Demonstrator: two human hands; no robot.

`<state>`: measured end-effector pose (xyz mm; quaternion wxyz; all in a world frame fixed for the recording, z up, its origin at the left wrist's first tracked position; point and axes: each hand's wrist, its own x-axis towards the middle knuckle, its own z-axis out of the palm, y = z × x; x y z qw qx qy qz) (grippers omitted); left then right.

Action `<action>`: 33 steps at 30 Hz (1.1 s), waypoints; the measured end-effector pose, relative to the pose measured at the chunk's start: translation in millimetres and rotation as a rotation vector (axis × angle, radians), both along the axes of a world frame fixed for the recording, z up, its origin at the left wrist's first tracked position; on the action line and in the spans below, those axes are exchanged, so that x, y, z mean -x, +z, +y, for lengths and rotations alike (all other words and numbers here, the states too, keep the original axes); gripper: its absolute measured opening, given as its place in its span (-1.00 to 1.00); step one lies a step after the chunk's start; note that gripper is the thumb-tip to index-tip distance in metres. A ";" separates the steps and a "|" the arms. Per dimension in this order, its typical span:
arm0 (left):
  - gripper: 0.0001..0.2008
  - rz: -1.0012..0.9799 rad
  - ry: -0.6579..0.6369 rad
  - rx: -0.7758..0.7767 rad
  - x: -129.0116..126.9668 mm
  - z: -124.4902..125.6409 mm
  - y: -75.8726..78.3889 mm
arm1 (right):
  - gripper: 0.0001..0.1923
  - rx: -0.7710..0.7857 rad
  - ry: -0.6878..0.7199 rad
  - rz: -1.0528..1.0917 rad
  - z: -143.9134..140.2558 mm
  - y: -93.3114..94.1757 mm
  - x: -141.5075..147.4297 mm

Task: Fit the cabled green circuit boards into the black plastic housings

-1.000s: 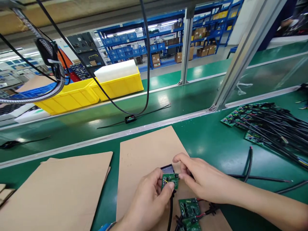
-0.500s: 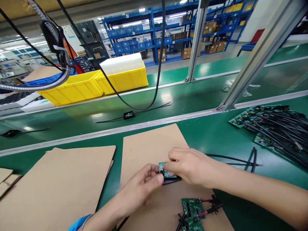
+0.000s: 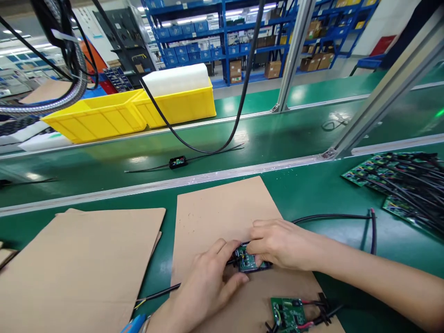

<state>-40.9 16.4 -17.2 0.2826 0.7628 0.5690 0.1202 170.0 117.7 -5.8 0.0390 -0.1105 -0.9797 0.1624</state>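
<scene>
A small green circuit board point(image 3: 249, 260) sits in or on a black case over the cardboard sheet, between my two hands. My left hand point(image 3: 211, 282) curves round its left end, index finger at the far corner and thumb near the close edge. With bent fingers, my right hand point(image 3: 282, 243) grips the board's right part and covers it. A black cable point(image 3: 161, 293) with bared wires runs out to the left beneath my left hand. More black cable point(image 3: 326, 216) extends to the right past my right hand. Closer to me lies another green circuit board point(image 3: 287, 314) with red and black leads.
A cardboard sheet point(image 3: 222, 208) lies under the work, with stacked cardboard point(image 3: 93, 259) to the left. Several wired circuit boards point(image 3: 409, 185) are piled at right. Beyond a metal rail lies a cabled module point(image 3: 177, 162). A black cable loop point(image 3: 239, 118) hangs ahead; yellow bins point(image 3: 176, 108) stand behind.
The board now lies flatter, with its black case showing round it. My left hand has opened wider round the left end, and my right hand presses closer. The view has shifted slightly.
</scene>
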 end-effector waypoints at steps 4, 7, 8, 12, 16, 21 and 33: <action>-0.53 -0.043 0.006 0.024 -1.7 2.9 -0.1 | -0.92 -0.077 -0.067 -0.002 -9.2 -7.8 0.8; -0.52 -0.064 0.012 0.033 -2.7 2.1 0.1 | -0.90 -0.062 -0.095 -0.034 -15.2 -9.3 2.9; -0.51 -0.064 0.016 0.033 -3.0 1.7 0.1 | -0.91 -0.056 -0.110 -0.048 -16.5 -9.0 3.7; -0.51 -0.062 0.009 0.034 -1.1 2.3 -0.1 | -0.92 -0.032 -0.177 -0.073 -18.6 -7.8 6.4; -0.46 -0.043 -0.076 0.001 8.3 0.8 -0.7 | -0.92 -0.002 -0.193 -0.058 -19.0 -8.5 8.6; -0.64 0.314 -0.242 -0.373 13.9 -9.0 -2.8 | -0.84 -0.001 -0.180 -0.027 -19.4 -12.5 10.5; -0.62 0.746 -0.274 -0.586 -7.6 -20.6 -12.9 | -0.91 0.025 -0.216 0.106 -20.1 -18.2 4.6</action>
